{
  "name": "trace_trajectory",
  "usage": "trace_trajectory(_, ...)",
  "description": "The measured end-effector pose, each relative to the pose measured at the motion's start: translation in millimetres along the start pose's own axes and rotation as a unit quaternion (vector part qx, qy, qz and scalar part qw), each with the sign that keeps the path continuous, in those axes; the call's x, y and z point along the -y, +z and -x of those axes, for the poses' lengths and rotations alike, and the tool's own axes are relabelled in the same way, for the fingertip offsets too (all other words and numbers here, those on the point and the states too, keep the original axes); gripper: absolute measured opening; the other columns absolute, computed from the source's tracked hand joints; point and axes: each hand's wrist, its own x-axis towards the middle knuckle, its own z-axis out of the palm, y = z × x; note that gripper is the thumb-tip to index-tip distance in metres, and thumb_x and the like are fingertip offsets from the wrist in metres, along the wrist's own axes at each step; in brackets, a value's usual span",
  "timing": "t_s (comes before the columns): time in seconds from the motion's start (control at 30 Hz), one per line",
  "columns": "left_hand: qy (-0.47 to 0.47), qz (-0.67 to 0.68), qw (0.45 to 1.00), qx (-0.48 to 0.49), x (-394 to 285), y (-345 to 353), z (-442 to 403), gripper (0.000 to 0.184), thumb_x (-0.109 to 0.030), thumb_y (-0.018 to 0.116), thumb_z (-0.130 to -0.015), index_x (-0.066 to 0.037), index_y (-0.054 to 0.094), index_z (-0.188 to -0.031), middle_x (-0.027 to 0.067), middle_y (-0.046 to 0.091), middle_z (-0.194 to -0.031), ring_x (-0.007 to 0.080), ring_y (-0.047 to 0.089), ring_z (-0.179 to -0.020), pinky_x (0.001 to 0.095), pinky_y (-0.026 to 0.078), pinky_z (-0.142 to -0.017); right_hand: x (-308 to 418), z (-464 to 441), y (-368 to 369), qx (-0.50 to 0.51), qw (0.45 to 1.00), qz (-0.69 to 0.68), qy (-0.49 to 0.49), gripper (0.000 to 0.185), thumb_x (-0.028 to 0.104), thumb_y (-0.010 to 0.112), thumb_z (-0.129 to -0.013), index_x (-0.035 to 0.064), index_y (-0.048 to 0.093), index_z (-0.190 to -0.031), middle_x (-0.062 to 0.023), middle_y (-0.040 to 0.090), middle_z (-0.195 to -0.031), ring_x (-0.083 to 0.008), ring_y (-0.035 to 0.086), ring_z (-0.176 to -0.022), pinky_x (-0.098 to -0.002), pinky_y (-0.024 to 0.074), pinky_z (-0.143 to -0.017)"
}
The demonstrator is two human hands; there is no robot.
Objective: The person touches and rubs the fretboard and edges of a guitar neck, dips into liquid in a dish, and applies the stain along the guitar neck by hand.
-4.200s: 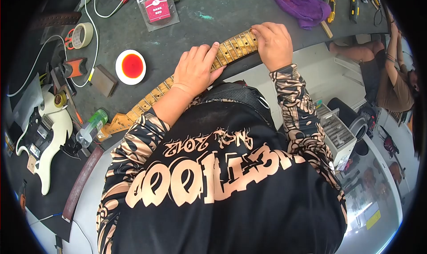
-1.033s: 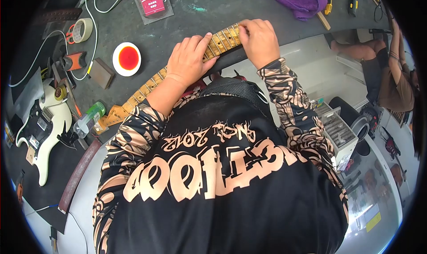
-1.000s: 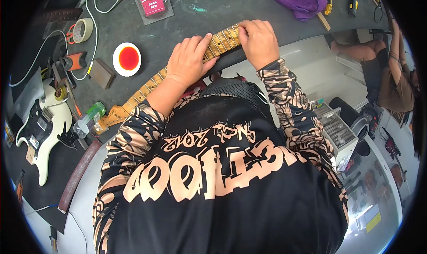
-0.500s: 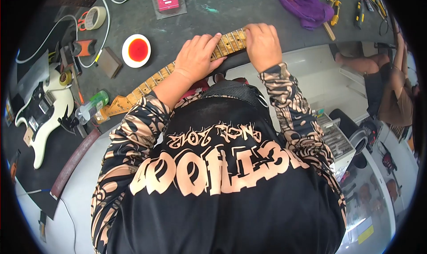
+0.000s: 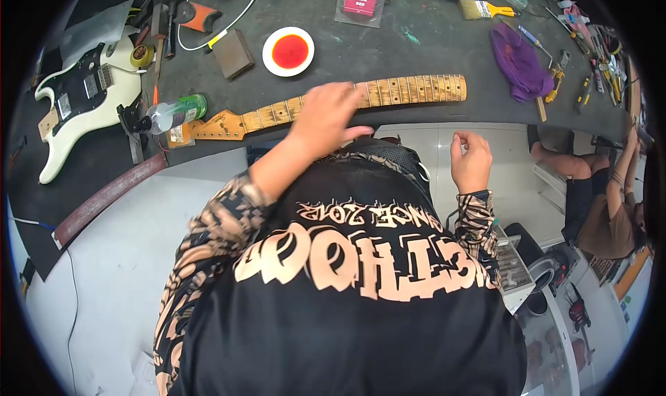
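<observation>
The left hand (image 5: 322, 115) lies palm down across the guitar neck (image 5: 388, 92), its fingers stretched out and slightly spread, the thumb well apart and pointing right over the near edge of the tabletop (image 5: 444, 52). Whether the palm presses on the wood cannot be told. The right hand (image 5: 472, 161) is off the tabletop, in the air past the near edge; its fingers are loosely curled, the thumb apart from them, with nothing between.

There is one guitar neck, lying along the near edge with its frets up, the headstock at the left and the other end pointing toward the right edge. One bottle (image 5: 177, 115) lies on its side just beside the headstock.

Toward the left edge lies one white guitar body (image 5: 121, 94). Farther from the near edge than the neck are one white bowl (image 5: 289, 73) of red liquid (image 5: 290, 51), one brown block (image 5: 233, 53) to its left and one packet (image 5: 361, 0) marked "DARK RED" to its right. Toward the right edge are one purple cloth (image 5: 517, 66) and one brush (image 5: 489, 9) with a yellow handle. Beyond the right edge sits one other person (image 5: 607, 222).
</observation>
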Motion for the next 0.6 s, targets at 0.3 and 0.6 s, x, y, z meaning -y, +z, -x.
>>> trace_trajectory(0.3,-0.144,-0.100,0.984,0.037,124,-69,162,0.079,-0.031,0.089,-0.074,-0.009,0.054,-0.142,0.0124,0.061,-0.129,0.0345,0.055,-0.127,0.0499,0.035,-0.114,51,44,12,-0.051,0.997,-0.028,0.060,0.012,0.012,0.071,-0.092,0.0030,0.074,-0.098,-0.0106,0.071,-0.088,-0.0269,0.065,-0.081,-0.0395,0.0538,-0.077)
trace_trajectory(0.6,-0.111,0.208,0.963,0.131,113,-123,144,0.034,-0.020,0.076,-0.084,0.001,0.071,-0.110,0.0120,0.069,-0.090,0.0247,0.068,-0.079,0.0361,0.053,-0.072,116,93,2,-0.147,0.982,-0.085,0.078,0.010,0.010,0.069,-0.095,0.0020,0.072,-0.100,-0.0104,0.070,-0.094,-0.0232,0.065,-0.079,-0.0358,0.0532,-0.076)
